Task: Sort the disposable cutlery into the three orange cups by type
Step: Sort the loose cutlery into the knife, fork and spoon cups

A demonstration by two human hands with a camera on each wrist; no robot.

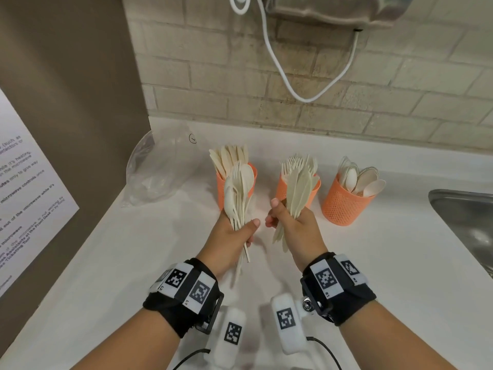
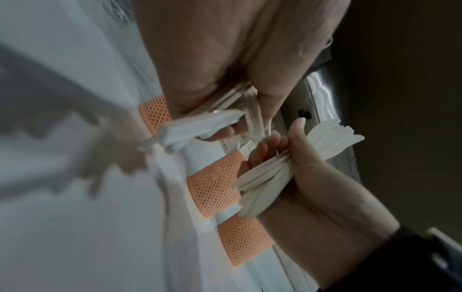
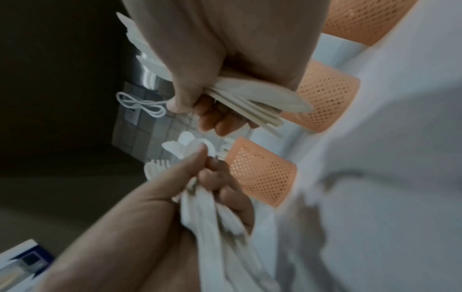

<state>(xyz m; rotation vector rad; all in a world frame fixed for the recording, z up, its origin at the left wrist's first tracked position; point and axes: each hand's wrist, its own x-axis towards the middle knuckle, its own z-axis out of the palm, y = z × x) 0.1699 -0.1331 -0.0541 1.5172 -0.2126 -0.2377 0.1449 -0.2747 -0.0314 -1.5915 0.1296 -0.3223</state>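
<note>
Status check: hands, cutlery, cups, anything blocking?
Left hand grips mixed spoons and forks. Right hand grips knives. Three orange cups upright, part filled. Nothing blocking.

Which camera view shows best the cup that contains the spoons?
The head view: the spoon cup stands whole at the right, spoons visible. The left wrist view shows only its mesh wall; the right wrist view only a cropped part.

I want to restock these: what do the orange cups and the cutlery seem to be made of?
orange cups: likely moulded plastic, matte; walls are a fine mesh of holes. Cutlery in the left hand and right hand: cream, matte, thin; probably plastic or a bioplastic, cannot tell which.
</note>
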